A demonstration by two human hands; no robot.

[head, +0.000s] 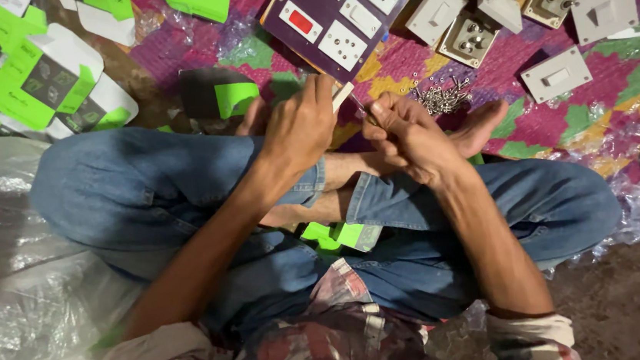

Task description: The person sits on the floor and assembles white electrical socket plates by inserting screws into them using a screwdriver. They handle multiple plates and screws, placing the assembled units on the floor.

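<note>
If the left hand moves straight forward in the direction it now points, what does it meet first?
Most likely the dark purple switch board. The left hand points up the picture toward the board's near edge, just ahead of the fingers; depth is unclear from one view.

The left hand point(301, 124) covers most of a pale, flat piece point(342, 95); only one end shows, so its kind cannot be told. The right hand point(407, 135) hides whatever its fingers pinch. The purple switch board point(344, 16) is cut off by the top edge. The pile of small screws point(442, 98) is too fine to count. The green-and-white cartons point(33, 74) run off the left edge.
</note>
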